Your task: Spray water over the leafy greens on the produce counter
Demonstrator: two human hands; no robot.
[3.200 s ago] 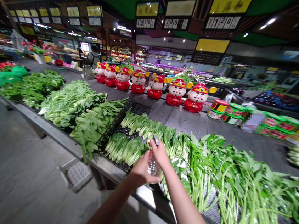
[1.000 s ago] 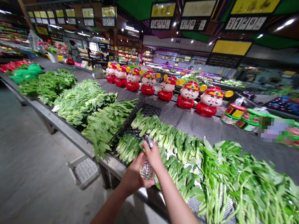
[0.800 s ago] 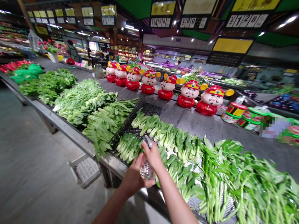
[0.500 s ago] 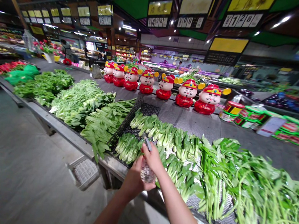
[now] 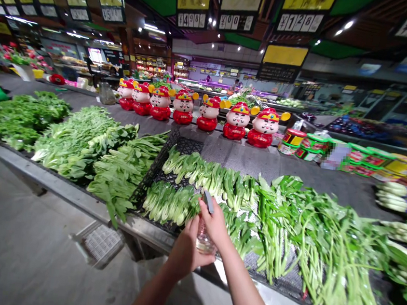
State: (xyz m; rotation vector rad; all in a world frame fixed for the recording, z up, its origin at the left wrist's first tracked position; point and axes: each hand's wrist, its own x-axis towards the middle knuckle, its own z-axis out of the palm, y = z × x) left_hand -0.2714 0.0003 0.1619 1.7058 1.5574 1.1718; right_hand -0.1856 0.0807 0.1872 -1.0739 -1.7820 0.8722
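One spray bottle, gripped between left hand and right hand. Body: clear, see-through, ridged, with small glints and a faint pinkish cast; liquid level not readable. Grey spray head shows above the right hand — a slanted bar, top leaning left. Bottle near upright, slightly tilted, above the front metal edge of the display.

Grip: left hand curled round the lower body from the left and beneath; right hand wrapped about the upper part, just under the head. Whether the trigger is squeezed — cannot tell.

Relative to grip: short pale-stemmed greens just left and beyond, in two rows; long-stemmed greens to the right; black mesh crate wall farther left; seven red figurines well beyond; pale basket lower left, on the floor.
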